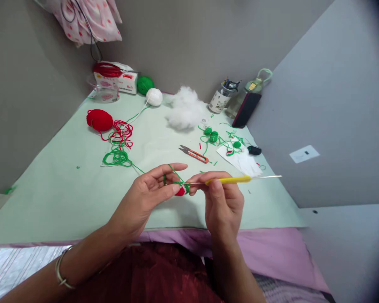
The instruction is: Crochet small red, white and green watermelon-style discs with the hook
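My left hand [154, 187] pinches a small crocheted piece [181, 190], red with a white band and a green edge. Green yarn [176, 173] loops over the left index finger and runs down to the piece. My right hand [222, 198] is closed round the yellow handle of a crochet hook [232, 180]. The hook's thin metal tip meets the green edge of the piece; whether it is inside a stitch I cannot tell. From the left hand, the yarn trails back to a loose green tangle [116, 157] on the table.
Orange thread snips [194, 154] lie just beyond my hands. A red yarn ball [100, 120], white yarn ball [154, 97], green yarn ball [145, 85] and white stuffing [185, 108] sit farther back. At right are small green crocheted pieces [213, 136], a phone [246, 110] and a pen cup [220, 99].
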The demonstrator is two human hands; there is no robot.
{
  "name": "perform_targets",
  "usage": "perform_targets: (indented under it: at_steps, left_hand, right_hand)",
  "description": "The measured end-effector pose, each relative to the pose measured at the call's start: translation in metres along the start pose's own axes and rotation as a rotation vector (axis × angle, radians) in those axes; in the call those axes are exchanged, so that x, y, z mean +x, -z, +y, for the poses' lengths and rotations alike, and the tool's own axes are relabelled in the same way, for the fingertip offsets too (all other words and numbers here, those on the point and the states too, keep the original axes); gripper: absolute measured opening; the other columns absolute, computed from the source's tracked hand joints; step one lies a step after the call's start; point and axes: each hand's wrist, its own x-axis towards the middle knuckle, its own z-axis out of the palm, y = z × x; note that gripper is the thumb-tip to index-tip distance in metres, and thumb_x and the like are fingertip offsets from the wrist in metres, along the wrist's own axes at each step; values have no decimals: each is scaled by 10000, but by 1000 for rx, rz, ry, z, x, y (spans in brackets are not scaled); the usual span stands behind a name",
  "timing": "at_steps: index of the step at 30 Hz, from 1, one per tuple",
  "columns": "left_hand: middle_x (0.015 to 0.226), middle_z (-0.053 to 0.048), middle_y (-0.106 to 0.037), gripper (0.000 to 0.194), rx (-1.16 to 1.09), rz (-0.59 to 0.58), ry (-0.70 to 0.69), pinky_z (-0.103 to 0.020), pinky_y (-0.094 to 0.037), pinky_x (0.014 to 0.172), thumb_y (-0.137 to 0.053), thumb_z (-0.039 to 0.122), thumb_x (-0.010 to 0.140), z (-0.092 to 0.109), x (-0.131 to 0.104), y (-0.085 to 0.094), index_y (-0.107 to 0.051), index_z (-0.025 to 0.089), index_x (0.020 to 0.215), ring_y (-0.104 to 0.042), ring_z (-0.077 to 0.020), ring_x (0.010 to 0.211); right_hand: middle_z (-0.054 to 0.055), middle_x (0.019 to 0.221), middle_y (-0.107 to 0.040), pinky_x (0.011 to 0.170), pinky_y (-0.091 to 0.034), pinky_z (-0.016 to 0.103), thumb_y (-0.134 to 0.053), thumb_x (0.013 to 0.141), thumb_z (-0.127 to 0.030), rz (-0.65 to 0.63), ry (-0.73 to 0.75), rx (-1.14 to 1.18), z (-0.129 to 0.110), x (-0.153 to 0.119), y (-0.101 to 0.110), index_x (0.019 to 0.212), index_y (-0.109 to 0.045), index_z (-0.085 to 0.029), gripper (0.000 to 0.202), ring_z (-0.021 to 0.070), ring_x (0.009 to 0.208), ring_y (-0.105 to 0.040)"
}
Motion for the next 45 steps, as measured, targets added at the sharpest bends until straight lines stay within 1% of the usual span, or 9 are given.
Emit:
perform_targets:
  at_steps: [6, 10, 12, 15, 19, 24, 34, 42, 45]
  left_hand:
    - [840, 37, -657, 310, 209, 125, -139, -222, -503, 846, -826, 176, 839, 1, -2, -4, -828, 302, 1122, -622, -111, 847]
    - [825, 49, -679, 329, 235, 162, -225, -201, -502, 861, -823, 128, 829, 0, -4, -10, -825, 296, 1112, -614, -95, 823]
    - [811, 55, -680, 383, 146, 144, -199, -193, -509, 849, -849, 126, 807, -2, -4, -11, -816, 298, 1148, -616, -88, 803]
    - [819, 36, -689, 451, -91, 56, -5, -205, -529, 810, -893, 210, 787, -4, -1, -11, -792, 273, 1223, -632, -98, 795]
    - [879, -16, -722, 442, -258, -10, 184, -214, -535, 831, -877, 239, 809, -1, 5, -4, -791, 192, 1240, -638, -103, 811]
    - [865, 10, -705, 374, -155, -16, 85, -187, -500, 816, -868, 210, 824, 1, 4, -2, -814, 236, 1193, -631, -89, 803]
    - [874, 20, -705, 480, -79, 8, 37, -244, -492, 883, -886, 223, 814, -1, 1, -4, -769, 286, 1276, -630, -113, 849]
    - [885, -15, -676, 535, -171, -141, 252, -204, -464, 776, -881, 261, 785, 5, 4, 5, -764, 210, 1305, -549, -105, 790]
    - [831, -9, -664, 477, -167, -151, 236, -212, -467, 747, -883, 244, 774, 3, 5, 3, -795, 200, 1241, -550, -106, 753]
  right_hand:
    - [39, 976, -776, 756, -615, 334, -522, 1041, -117, -57, 330, -378, -6, -6, -2, 1142, -713, -235, 246, 162, 859, -734]
    - [80, 1000, -774, 745, -632, 344, -519, 1039, -131, -105, 579, -583, 2, -8, -3, 1181, -695, -212, 240, 193, 920, -747]
    - [84, 1028, -768, 735, -633, 332, -557, 1022, -130, -102, 660, -701, 9, -10, -2, 1213, -706, -221, 258, 194, 921, -743]
    - [73, 1065, -756, 759, -630, 328, -651, 960, -89, -44, 759, -819, 18, -11, 0, 1233, -741, -246, 327, 206, 964, -737]
    - [47, 990, -754, 738, -606, 354, -609, 1004, -133, 10, 506, -548, 14, -6, 0, 1150, -766, -266, 253, 187, 870, -711]
    - [15, 827, -716, 629, -533, 328, -591, 1035, -226, 44, 184, -80, 4, 2, -3, 999, -775, -250, 188, 155, 709, -643]
    - [16, 893, -745, 688, -551, 327, -633, 1014, -214, 15, 140, -103, 7, -3, -8, 1018, -802, -276, 180, 147, 751, -662]
    - [3, 773, -682, 585, -543, 257, -672, 988, -318, 69, -98, 175, 5, 6, 1, 887, -785, -231, 176, 112, 628, -628]
    - [-2, 726, -669, 530, -521, 234, -684, 974, -356, 67, -147, 199, 5, 9, 0, 845, -759, -224, 199, 107, 584, -593]
